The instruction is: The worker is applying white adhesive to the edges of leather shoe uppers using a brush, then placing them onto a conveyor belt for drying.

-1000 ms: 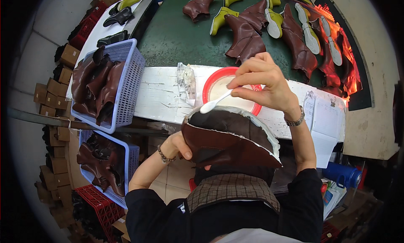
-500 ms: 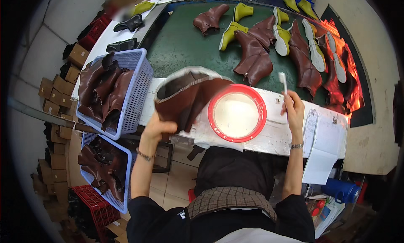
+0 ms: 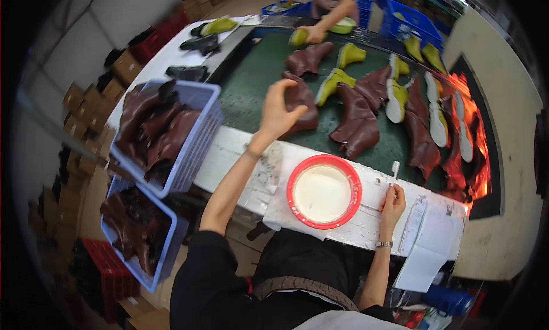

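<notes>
My left hand [image 3: 279,110] reaches over the green work surface, its thumb and fingers curved apart. Just beyond its fingertips lies a brown leather boot upper [image 3: 301,104]; whether they still touch I cannot tell. My right hand [image 3: 392,205], above the white table edge, is closed round the handle of a small white toothbrush-like brush [image 3: 395,169], bristle end up. Between my hands stands a red-rimmed round tub [image 3: 356,187] with creamy white liquid [image 3: 322,194] in it. More brown boot uppers [image 3: 357,124] and yellow-green shoe lasts [image 3: 334,84] lie on the green surface [image 3: 246,73].
Blue baskets [image 3: 194,153] of brown uppers stand at my left, one lower. A glowing orange heater opening [image 3: 474,136] is at the right end. Papers [image 3: 429,244] hang over the near edge. Across the table, a co-worker's hand [image 3: 314,34] is on a yellow-green last.
My left hand has moved forward from beside the tub, and the boot upper it held now lies on the green surface. My right hand has lowered slightly with the brush. A co-worker has come into view.
</notes>
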`<state>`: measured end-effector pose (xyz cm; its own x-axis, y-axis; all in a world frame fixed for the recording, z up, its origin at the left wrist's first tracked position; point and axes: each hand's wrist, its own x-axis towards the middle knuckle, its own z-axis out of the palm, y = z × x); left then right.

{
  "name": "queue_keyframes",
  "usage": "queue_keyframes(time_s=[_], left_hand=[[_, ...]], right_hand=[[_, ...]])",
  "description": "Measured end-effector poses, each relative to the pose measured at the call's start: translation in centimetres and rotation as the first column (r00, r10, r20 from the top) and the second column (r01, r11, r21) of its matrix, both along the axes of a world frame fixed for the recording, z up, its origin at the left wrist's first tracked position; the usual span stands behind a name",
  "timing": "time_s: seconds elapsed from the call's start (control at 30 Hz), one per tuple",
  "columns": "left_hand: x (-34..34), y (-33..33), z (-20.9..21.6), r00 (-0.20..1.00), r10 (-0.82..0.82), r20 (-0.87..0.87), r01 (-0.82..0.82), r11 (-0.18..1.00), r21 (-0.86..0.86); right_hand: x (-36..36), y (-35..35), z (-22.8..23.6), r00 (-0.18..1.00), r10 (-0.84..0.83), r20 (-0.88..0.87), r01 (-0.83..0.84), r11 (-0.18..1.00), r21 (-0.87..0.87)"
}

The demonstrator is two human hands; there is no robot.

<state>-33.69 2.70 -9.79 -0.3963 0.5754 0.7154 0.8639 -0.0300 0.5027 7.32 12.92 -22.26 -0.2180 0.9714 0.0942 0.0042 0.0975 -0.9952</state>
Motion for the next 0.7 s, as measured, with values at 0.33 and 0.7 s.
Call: queue_keyframes(time_s=[0.33, 0.7], left_hand=[[22.7, -12.3, 21.6, 0.544, -0.511, -0.666, 0.576, -0.35, 0.739], [26.9, -6.9, 20.3, 0.004, -0.591, -0.807, 0.103, -0.802, 0.588]], right_hand=[[-1.5, -0.2, 0.7, 0.999, 0.007, 0.033, -0.007, 1.0, -0.003], [-1.2, -0.1, -0.1, 0.999, -0.036, 0.029, 0.031, 0.99, 0.138]])
